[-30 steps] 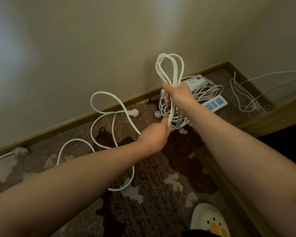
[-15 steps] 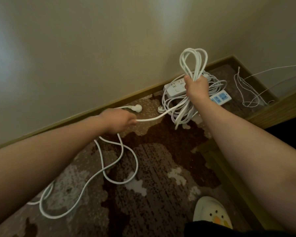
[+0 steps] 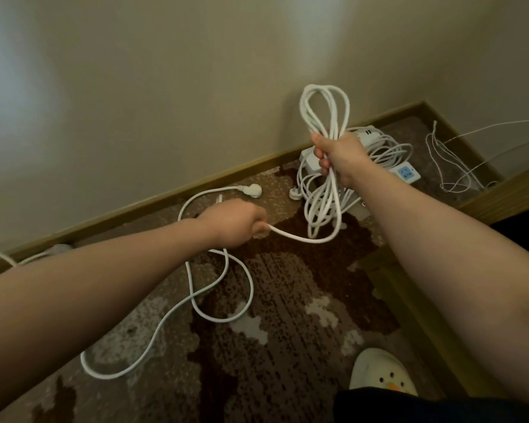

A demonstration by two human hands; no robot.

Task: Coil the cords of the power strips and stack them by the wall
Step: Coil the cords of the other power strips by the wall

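Coiling looks partly done: right hand fingers clamp several gathered cord loops, left hand fingers pinch the slack. Much loose cord remains on the floor, while power strips already lie by the wall.

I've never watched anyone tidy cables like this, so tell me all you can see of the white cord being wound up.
The white cord looks smooth and round, like plastic. Several long loops are bunched upright in the right hand, hanging below it too. A slack span sags across to the left hand, which grips it. The rest snakes loose over the patterned carpet.
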